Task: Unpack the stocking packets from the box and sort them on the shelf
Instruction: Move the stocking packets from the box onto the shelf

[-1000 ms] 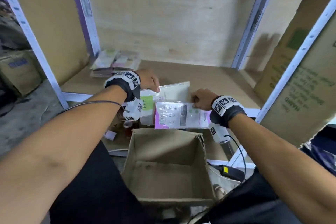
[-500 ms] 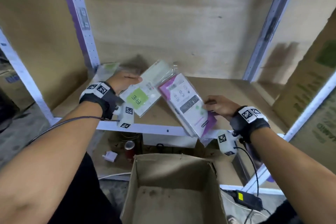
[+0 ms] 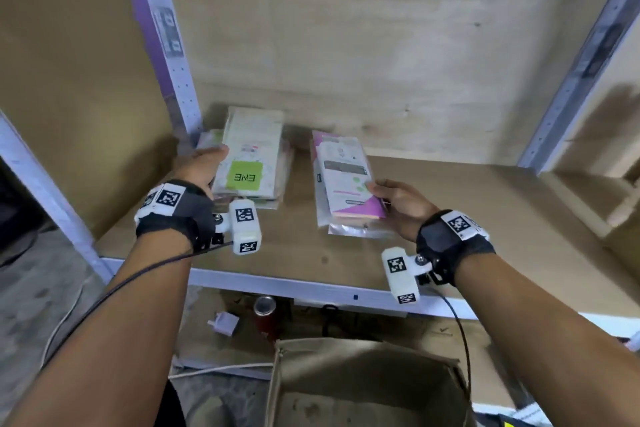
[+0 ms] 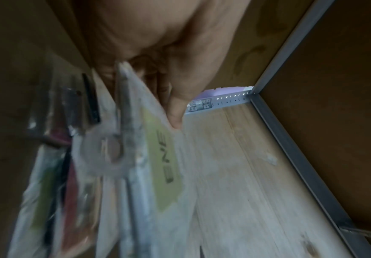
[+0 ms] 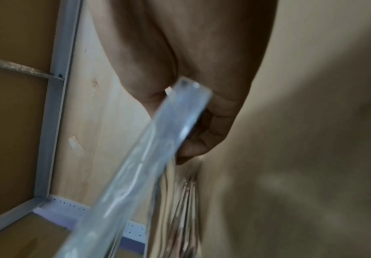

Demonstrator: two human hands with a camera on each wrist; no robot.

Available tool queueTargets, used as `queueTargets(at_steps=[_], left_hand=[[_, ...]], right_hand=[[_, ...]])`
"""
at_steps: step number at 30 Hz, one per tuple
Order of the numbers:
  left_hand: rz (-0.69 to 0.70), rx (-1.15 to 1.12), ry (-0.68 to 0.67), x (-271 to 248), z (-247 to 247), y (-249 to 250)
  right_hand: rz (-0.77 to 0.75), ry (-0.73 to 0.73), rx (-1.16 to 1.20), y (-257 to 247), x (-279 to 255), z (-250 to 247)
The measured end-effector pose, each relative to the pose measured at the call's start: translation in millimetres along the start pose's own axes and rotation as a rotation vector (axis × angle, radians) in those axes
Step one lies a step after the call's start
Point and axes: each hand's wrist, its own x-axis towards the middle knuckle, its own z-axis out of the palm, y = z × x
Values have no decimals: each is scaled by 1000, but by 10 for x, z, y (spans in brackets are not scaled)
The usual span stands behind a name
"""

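Shelf (image 3: 450,225): a wooden board with a pale metal front rail, taken here as the reference for all positions.

Left hand (image 3: 199,166): at the rear left corner of the shelf, gripping the left edge of a green-labelled packet (image 3: 247,163); thumb on top, fingers curled underneath, as the left wrist view confirms (image 4: 169,97). This packet is uppermost on a stack of packets (image 3: 273,191) lying in that corner of the shelf; whether it rests fully on the stack cannot be told.

Right hand (image 3: 401,204): above the shelf's middle, to the right of the left stack, pinching the right edge of a purple-cornered packet (image 3: 346,180). The right wrist view shows the clear wrapper edge (image 5: 158,148) between thumb and curled fingers. Beneath it lie further clear-wrapped packets (image 3: 349,229) on the shelf board. The two groups of packets are apart, with bare board between them.

Cardboard box (image 3: 363,388): open, below the shelf's front rail, its visible floor bare.

Below the shelf, left of the box: a red can (image 3: 265,314) and a small white plug (image 3: 225,322)
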Motion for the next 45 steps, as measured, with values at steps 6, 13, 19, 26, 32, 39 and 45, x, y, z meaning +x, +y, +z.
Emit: queueTargets(at_steps=[6, 13, 19, 26, 32, 39, 45], left_hand=[[122, 174, 90, 487, -249, 162], [92, 186, 127, 863, -367, -17], [25, 123, 150, 1112, -398, -60], [-55, 234, 85, 1259, -354, -51], [24, 395, 127, 1351, -391, 5], [86, 506, 9, 1199, -392, -119], [303, 640, -32, 753, -539, -80]], right_hand=[[26, -65, 25, -145, 522, 584], [97, -6, 1, -194, 1084, 1018], [124, -35, -30, -171, 1478, 1184], [115, -75, -133, -33, 1707, 1304], [-1, -2, -322, 10, 1755, 1379], [-79, -53, -500, 14, 1630, 1504], [-54, -12, -623, -49, 1508, 1556]])
